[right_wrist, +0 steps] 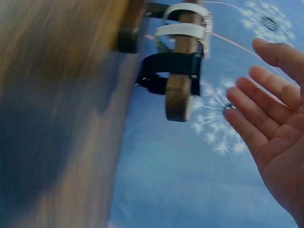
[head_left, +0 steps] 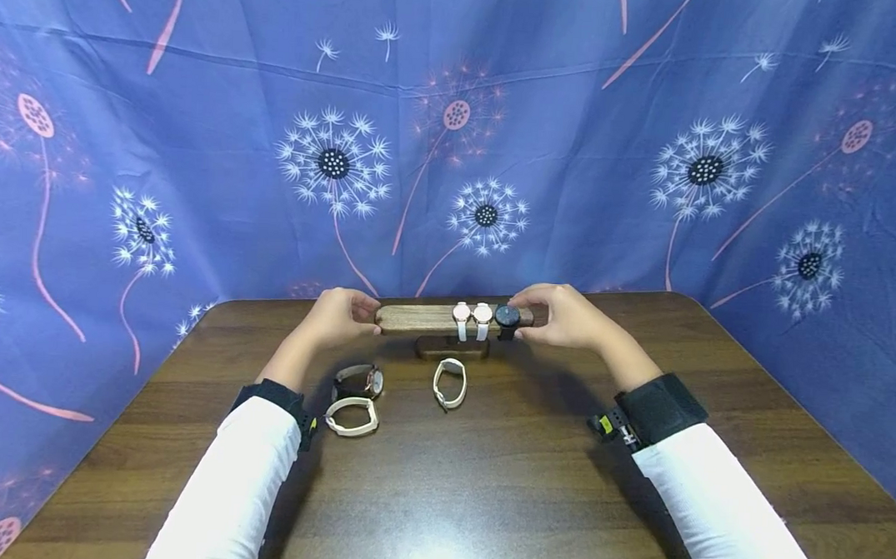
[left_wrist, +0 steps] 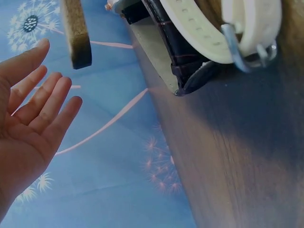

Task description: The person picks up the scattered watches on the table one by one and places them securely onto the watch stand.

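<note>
A wooden watch stand [head_left: 416,318] with a raised bar stands at the back of the table. Toward the bar's right end hang two watches with white straps, one [head_left: 461,313] beside the other [head_left: 482,313], and a black watch [head_left: 506,316]. My left hand [head_left: 334,318] is at the left end of the bar, its fingers loosely extended; in the left wrist view a gap shows between them and the bar end [left_wrist: 80,42]. On the other side, my right hand [head_left: 566,320] is beside the right end, fingers relaxed and apart from the bar [right_wrist: 178,99] in the right wrist view.
On the table in front of the stand lie a watch with a dark strap [head_left: 357,381], a cream-strapped watch [head_left: 352,418] and another cream-strapped watch [head_left: 451,385]. Behind the wooden table [head_left: 529,483] hangs a blue dandelion-print cloth [head_left: 574,152].
</note>
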Demonstrator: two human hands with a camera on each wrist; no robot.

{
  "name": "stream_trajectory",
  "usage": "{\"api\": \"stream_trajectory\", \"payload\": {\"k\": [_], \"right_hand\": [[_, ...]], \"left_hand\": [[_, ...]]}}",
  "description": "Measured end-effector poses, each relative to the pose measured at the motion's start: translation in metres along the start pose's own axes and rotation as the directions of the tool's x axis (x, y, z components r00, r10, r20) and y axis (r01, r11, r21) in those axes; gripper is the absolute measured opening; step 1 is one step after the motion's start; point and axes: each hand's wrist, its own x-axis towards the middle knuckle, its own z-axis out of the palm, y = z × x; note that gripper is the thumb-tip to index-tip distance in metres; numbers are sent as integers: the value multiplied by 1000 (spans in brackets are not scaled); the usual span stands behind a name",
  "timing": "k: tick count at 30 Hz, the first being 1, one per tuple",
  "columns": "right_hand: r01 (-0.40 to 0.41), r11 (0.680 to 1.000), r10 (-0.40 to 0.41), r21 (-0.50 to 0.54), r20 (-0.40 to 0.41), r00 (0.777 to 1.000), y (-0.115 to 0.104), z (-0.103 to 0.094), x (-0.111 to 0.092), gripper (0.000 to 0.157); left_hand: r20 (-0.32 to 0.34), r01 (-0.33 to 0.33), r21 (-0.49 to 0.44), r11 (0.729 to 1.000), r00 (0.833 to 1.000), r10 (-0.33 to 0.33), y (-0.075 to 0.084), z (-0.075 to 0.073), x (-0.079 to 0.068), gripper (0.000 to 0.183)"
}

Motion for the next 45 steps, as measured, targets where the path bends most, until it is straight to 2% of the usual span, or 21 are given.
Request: {"api": "stream_trajectory", "payload": {"k": [4, 8, 12, 22, 31, 38, 45], "right_hand": [[0, 996, 4, 90, -47, 999, -3, -2, -13, 37], [-4, 985, 13, 172, -47, 999, -11, 1, -22, 32], [-17, 979, 17, 203, 3, 1000, -21, 8, -29, 27], [-28, 967, -6, 255, 131, 991, -36, 25, -32, 18], [5, 971, -43, 238, 151, 988, -41, 31, -33, 18], [17, 975, -51, 219, 151, 987, -43, 30, -34, 18], [30, 974, -70, 226, 173, 982, -44, 32, -32, 17]], "left_hand": [[-20, -19, -5, 1000, 1000, 18, 3, 0, -10, 27], [-55, -58, 2, 998, 997, 58, 6, 3, -23, 18], [-75, -81, 5, 997, 994, 81, 8, 8, -35, 13], [-60, -68, 22, 997, 996, 69, 9, 22, -56, 11], [-110, -94, 57, 994, 989, 100, -4, 21, -60, 10], [-57, -82, 63, 995, 995, 86, -4, 16, -59, 8], [4, -13, 67, 998, 1000, 13, -5, 15, -62, 9]]}}
